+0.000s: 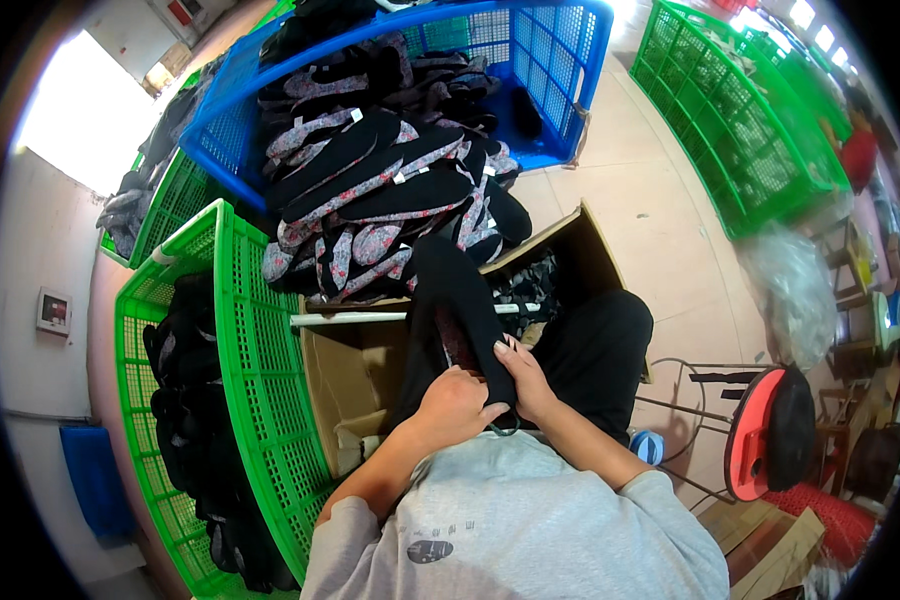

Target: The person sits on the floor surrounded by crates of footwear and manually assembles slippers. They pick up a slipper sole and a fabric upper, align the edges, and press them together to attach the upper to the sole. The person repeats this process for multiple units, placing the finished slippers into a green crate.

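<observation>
A black cloth slipper (450, 275) with a dark reddish lining lies over my lap, its toe pointing away from me. My left hand (457, 405) is closed at the slipper's opening, with some fingers hidden inside it. On the right edge near the heel, my right hand (526, 380) grips the cloth between thumb and fingers. Just beyond the toe rises a heap of black slippers (400, 190) with floral-patterned sides and small white tags. Below the heap, a cardboard box (355, 370) stands by my legs, with dark patterned pieces (530, 285) in its right part.
A blue mesh crate (560, 90) holds more slippers ahead. At my left stands a green crate (260, 400) with black items inside. Another green crate (730, 130) is at the far right. A red-and-black round seat (760, 440) and flattened cardboard (780, 550) sit to my right.
</observation>
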A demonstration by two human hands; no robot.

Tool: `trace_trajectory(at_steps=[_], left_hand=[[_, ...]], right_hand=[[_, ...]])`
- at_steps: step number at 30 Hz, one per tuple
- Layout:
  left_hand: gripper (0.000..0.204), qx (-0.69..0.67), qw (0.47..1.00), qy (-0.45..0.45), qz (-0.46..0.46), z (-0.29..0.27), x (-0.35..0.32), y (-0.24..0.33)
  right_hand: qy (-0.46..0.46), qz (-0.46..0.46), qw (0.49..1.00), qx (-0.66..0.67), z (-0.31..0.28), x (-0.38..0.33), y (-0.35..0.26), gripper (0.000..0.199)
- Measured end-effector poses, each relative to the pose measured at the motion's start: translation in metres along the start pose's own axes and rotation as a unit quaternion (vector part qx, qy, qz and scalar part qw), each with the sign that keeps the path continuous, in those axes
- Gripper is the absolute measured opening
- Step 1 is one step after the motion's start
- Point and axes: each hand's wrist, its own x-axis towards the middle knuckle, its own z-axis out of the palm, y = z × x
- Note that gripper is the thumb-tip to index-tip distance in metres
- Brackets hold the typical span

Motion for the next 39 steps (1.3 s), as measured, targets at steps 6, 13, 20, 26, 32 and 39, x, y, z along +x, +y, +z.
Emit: trace_trajectory(at_steps=[6, 13, 20, 26, 32, 39], left_hand=[[0.04, -0.002, 1.0, 0.005, 0.004, 0.013, 0.004, 0.0], [0.005, -0.198, 0.911, 0.356, -0.059, -0.009, -0.005, 0.015], [0.045, -0.191, 0.833, 0.482, -0.194, -0.038, -0.023, -0.039], [0.036, -0.289, 0.815, 0.435, -0.252, -0.008, -0.028, -0.062], [0.036, -0.313, 0.815, 0.438, -0.212, 0.003, -0.028, -0.086], [0.035, -0.213, 0.852, 0.437, -0.196, -0.011, -0.043, -0.066]], right_hand=[[0.021, 0.036, 0.999, 0.004, 0.001, 0.002, 0.004, 0.03], [-0.015, 0.078, 0.997, -0.023, -0.007, 0.007, -0.005, 0.032], [-0.143, -0.008, 0.905, -0.4, -0.026, -0.006, -0.016, 0.048], [-0.139, -0.03, 0.896, -0.421, -0.026, -0.013, -0.013, 0.05], [-0.12, -0.029, 0.907, -0.402, -0.026, -0.006, -0.005, 0.048], [-0.106, -0.024, 0.894, -0.435, -0.018, -0.012, -0.015, 0.048]])
